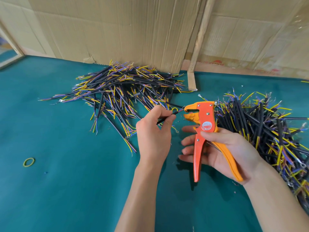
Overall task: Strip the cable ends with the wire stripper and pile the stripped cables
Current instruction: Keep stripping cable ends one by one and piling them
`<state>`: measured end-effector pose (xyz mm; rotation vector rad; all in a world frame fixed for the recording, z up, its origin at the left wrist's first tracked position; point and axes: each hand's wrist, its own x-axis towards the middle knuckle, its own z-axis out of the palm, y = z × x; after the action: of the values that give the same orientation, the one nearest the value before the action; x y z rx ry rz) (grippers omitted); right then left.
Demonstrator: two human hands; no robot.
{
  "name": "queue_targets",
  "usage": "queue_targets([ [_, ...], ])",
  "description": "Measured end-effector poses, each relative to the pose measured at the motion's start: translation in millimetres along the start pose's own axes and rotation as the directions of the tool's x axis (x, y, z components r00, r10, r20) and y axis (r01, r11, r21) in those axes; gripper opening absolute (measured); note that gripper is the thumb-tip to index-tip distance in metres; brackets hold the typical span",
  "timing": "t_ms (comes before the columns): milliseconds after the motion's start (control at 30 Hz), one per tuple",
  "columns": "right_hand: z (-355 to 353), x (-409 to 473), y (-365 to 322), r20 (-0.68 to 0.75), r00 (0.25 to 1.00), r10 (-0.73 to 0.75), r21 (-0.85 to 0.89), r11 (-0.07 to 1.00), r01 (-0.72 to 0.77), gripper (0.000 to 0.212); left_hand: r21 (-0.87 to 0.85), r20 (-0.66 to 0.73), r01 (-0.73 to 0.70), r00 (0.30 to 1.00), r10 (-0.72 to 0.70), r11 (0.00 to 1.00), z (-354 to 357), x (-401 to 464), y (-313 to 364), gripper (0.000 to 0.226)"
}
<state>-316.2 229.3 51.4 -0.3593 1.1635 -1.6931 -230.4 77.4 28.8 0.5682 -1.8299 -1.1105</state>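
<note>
Two bare forearms enter from the lower edge over a teal table cover [66, 181]. Right hand [222, 148] holds the wire stripper [206, 131], thumb laid across its orange body and fingers extended behind the spread handles; the tool's long axis runs near upright, handles toward the wrist, and its head points left toward the other hand, jaws parted. Left hand [153, 129] pinches a black cable [167, 118] between thumb and curled fingers; the cable slants up and right, its coloured wire ends reaching to just beside the stripper's jaws. Beyond the left hand lies a broad pile of cables [120, 91], mostly lying left to right. To the right of the right hand sits a second cable heap [267, 131]. Cardboard sheets [133, 30] stand behind. Left of the left forearm lies a yellow rubber band [29, 162].
</note>
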Motion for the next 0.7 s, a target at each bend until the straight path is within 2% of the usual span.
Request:
queue_targets([
  [67,1.5,-0.3,-0.2,0.021,1.0,0.005,-0.017,1.0,-0.005,0.066,0.009,0.022,-0.009,1.0,0.008,1.0,-0.1,0.0,0.4,0.015],
  [233,-1.4,-4.6,-2.5,0.077,0.997,-0.013,-0.058,0.998,0.018,0.057,0.011,0.05,-0.035,0.998,0.035,0.999,-0.2,-0.8,0.7,0.015],
  [700,-7.6,-5.4,-3.9,0.096,0.995,0.009,-0.082,0.997,-0.001,0.059,0.023,0.084,-0.044,0.996,0.042,0.999,-2.0,-1.1,-0.5,0.015],
])
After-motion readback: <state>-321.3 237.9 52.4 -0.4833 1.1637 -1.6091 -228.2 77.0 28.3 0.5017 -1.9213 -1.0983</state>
